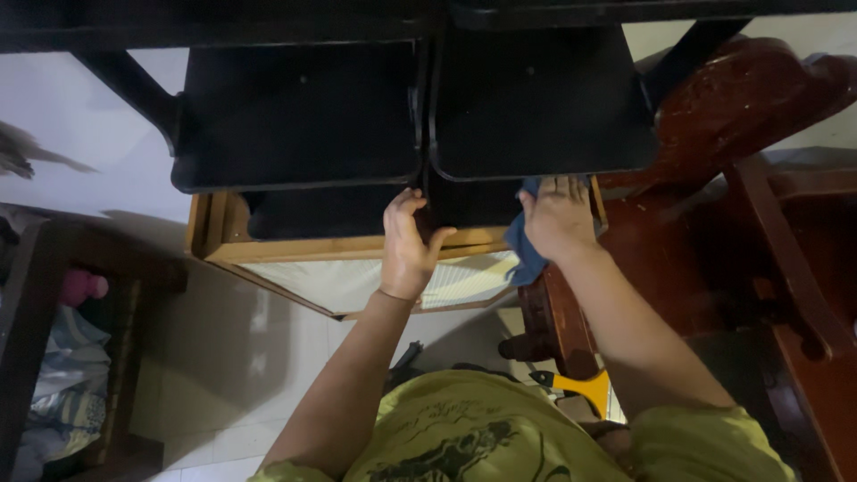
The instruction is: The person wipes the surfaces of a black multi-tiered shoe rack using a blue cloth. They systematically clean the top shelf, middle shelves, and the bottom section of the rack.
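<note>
My left hand (pixel 409 241) curls over the front edge of a dark shelf board (pixel 357 210) that sits inside a light wooden frame (pixel 295 248). My right hand (pixel 555 219) lies flat, fingers spread, pressing a blue cloth (pixel 522 250) against the dark surface under the right one of two black panels (pixel 536 98). The cloth hangs down below the palm. The left black panel (pixel 299 116) juts out above the wooden frame. A yellow-handled scraper (pixel 576 386) lies low near my chest, held by neither hand.
A reddish-brown carved wooden chair (pixel 750 178) stands at the right, close to my right arm. At the left a dark box (pixel 62 348) holds clothes and a pink toy. The floor is pale tile (pixel 232 375).
</note>
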